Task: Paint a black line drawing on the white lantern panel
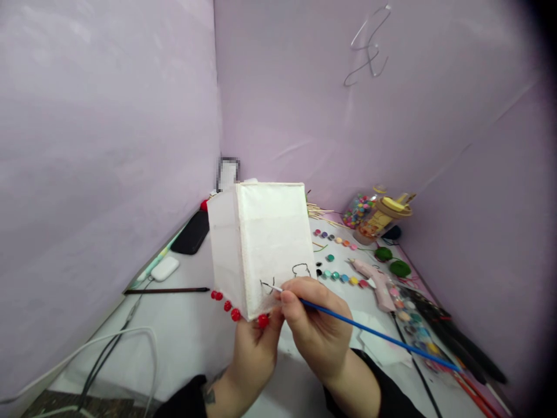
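A white box-shaped object [276, 238] with flat fabric-like or paper-like sides stands tilted at the centre. Red pom-poms [235, 314] line its lower edge, and thin black outlines mark the lower part of its front side. My left hand [256, 351] grips the box from below, its fingers partly hidden behind it. In my right hand [319, 325] is a thin blue paintbrush [374, 332], pinched near its metal end. The brush tip touches the front side at a black line, left of a rounded outline.
Small paint pots [344, 278], a pink glue gun [376, 281], green yarn balls [399, 268] and a lidded cup [383, 217] are on the right. A black phone [191, 232], a white earbud case [165, 269], a dark brush [167, 290] and cables [107, 342] lie left.
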The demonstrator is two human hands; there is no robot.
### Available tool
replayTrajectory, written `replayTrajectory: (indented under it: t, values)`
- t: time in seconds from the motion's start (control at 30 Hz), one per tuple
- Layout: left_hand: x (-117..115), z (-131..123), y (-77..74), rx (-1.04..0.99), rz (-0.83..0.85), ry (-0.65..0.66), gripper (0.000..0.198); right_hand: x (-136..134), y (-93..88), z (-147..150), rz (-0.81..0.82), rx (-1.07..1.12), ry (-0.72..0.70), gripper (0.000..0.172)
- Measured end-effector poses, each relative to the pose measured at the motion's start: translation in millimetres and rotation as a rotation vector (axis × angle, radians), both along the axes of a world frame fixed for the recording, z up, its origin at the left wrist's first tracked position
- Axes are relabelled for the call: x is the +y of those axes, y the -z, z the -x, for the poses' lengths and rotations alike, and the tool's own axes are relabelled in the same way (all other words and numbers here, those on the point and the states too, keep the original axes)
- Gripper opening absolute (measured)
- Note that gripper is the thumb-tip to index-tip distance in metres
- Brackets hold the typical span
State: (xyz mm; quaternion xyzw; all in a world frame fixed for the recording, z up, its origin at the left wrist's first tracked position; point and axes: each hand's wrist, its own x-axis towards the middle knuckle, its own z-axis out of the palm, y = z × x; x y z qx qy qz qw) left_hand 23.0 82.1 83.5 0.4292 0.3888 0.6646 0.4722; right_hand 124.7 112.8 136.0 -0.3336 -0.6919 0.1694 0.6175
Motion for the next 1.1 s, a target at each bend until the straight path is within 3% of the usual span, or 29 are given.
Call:
replayTrajectory:
  t: [0.33,1.1]
  values:
    - [2.2,1.1,-3.2,0.014,0.012,0.040,0.026,1.8,-4.5,-0.1,-0.005,-0.047,-0.037,0.014]
    - [-1.0,2.0,0.7,0.067,0.022,0.003,0.034,2.2,-3.9,1.1,-0.005,-0.027,-0.048,0.014]
